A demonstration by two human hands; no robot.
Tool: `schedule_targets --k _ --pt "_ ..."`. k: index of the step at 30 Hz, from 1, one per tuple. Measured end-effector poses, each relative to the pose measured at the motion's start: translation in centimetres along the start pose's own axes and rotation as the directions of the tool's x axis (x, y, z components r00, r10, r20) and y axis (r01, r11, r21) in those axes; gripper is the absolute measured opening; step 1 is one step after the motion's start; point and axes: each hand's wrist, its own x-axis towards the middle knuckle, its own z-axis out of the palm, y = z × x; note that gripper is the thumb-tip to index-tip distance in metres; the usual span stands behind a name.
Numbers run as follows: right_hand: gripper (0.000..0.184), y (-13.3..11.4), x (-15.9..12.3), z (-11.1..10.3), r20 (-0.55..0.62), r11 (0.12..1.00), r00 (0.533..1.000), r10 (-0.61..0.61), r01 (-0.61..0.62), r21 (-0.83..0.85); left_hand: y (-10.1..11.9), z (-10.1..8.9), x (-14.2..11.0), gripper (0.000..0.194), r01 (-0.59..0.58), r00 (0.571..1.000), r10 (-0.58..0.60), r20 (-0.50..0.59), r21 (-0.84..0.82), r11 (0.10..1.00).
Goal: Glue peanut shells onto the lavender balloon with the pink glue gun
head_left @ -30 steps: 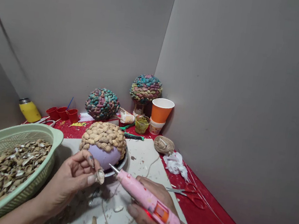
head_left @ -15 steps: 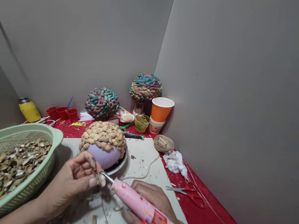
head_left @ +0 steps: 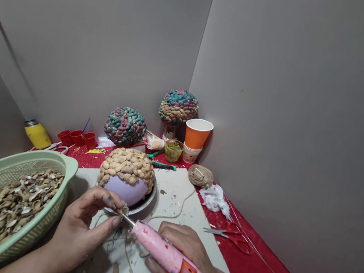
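Note:
Between the fingertips of my left hand (head_left: 84, 226) is a peanut shell (head_left: 124, 210). My right hand (head_left: 183, 251) is wrapped round a pink hot glue gun (head_left: 165, 253), its metal nozzle at the peanut shell. Just beyond stands a lilac ball (head_left: 128, 190), its upper part covered with rows of peanut shells (head_left: 127, 165). The ball rests in a round metal dish (head_left: 150, 202). The glue gun's rear end and my right fingertips are partly hidden.
A green basket (head_left: 70, 171) of peanut shells stands left. Twine (head_left: 201, 175), white plastic (head_left: 214, 199) and red scissors (head_left: 235, 237) lie right. Behind are two painted shell-covered balls (head_left: 125, 125), an orange cup (head_left: 197, 136), red cups (head_left: 76, 137) and a yellow bottle (head_left: 37, 135).
The glue gun has moved left, bringing its nozzle from beside the ball to the peanut shell. My left fingers have turned the shell slightly upward.

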Motion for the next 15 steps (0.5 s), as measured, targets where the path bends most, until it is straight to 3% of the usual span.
schedule_targets --k 15 --pt "0.028 0.24 -0.05 0.1 -0.011 0.999 0.999 -0.037 0.037 -0.005 -0.56 0.02 -0.46 0.03 -0.173 0.985 0.171 0.021 0.139 0.975"
